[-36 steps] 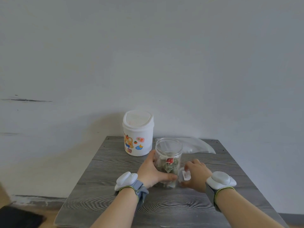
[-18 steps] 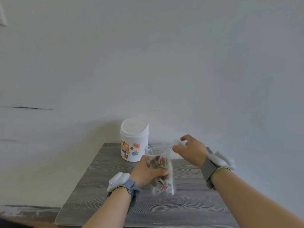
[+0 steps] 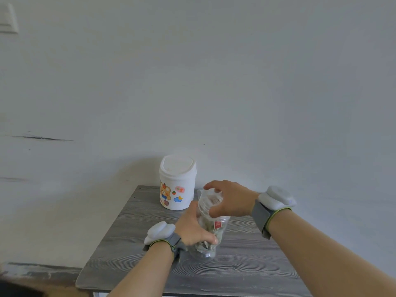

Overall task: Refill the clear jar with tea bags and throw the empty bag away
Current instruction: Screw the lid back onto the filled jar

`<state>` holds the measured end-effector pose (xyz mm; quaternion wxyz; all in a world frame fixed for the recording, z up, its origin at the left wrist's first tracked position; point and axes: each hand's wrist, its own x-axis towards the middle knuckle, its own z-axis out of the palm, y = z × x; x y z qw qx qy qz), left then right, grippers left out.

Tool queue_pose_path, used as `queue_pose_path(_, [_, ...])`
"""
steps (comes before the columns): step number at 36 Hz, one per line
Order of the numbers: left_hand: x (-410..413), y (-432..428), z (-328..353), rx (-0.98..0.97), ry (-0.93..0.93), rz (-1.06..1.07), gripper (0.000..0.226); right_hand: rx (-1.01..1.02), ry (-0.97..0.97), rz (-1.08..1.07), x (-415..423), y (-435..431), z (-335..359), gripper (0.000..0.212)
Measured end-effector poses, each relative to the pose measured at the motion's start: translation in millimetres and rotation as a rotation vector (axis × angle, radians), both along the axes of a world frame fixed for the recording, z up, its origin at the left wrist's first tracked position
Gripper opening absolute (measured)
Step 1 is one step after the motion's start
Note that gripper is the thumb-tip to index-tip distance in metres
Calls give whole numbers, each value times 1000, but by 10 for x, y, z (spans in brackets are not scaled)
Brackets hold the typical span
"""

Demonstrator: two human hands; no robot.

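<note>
My left hand point(image 3: 192, 229) grips the clear jar point(image 3: 214, 236) around its middle. The jar leans, its mouth pointing away from me, and holds several tea bags, one with a red tag. My right hand point(image 3: 232, 199) comes over the top and holds a clear ribbed lid point(image 3: 209, 201) at the jar's mouth. Whether the jar's base touches the table is not clear. The empty bag is not visible; my right hand and forearm cover the spot behind the jar.
A white swing-lid bin point(image 3: 177, 183) with cartoon stickers stands at the back of the grey wood-grain table point(image 3: 246, 273), just left of the jar. A pale wall rises right behind the table. The floor lies to the left of the table.
My left hand has raised and tilted the jar. My right hand left the tabletop beside the jar, swung up, and now holds the lid at the jar's mouth. The bag has gone out of sight.
</note>
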<state>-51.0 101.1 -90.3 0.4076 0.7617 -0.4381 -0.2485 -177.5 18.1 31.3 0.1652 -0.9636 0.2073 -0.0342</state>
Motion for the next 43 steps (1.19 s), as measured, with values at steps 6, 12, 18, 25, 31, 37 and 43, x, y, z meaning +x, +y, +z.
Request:
queue_pose_path(6, [2, -10, -27, -6, -15, -53, 103, -96, 107, 14, 83, -2, -27, 86])
queue_pose_path(12, [34, -24, -58, -18, -13, -82, 107, -126, 158, 21, 151, 0, -27, 90])
queue_pose_path(18, [48, -36, -117, -9, 14, -84, 105, -186, 179, 13, 203, 8, -55, 90])
queue_pose_path(25, [60, -47, -89, 0, 42, -127, 98, -209, 228, 94, 190, -3, 38, 90])
queue_pose_path(31, [96, -64, -97, 25, 29, -128, 97, -226, 306, 147, 220, 7, 82, 92])
queue_pose_path(37, [114, -63, -76, 56, 15, -138, 94, -276, 394, 199, 287, 5, 60, 91])
queue_pose_path(43, [89, -60, -41, 51, -7, -175, 81, -235, 313, 147, 296, -50, -11, 80])
